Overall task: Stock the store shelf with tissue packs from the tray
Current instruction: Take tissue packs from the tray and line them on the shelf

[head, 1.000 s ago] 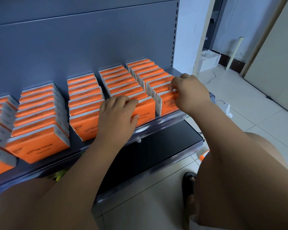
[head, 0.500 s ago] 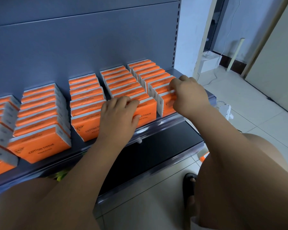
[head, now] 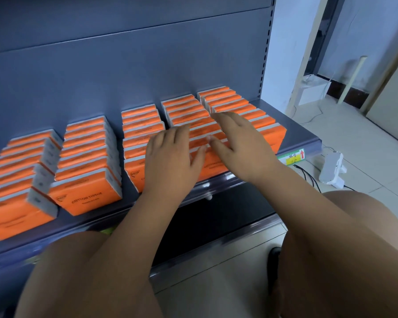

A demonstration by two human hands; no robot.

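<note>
Orange cotton tissue packs (head: 90,193): upright rows across shelf (head: 303,134), front edge to back panel. Left hand (head: 170,164): fingers straight, flat over front packs mid-shelf, grips nothing. Right hand (head: 241,143): fingers spread over packs near right end, grips nothing.

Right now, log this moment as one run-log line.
left hand: fingers straight, over tissue packs | right hand: same, alongside | contact: unclear | shelf: rows stocked
</note>
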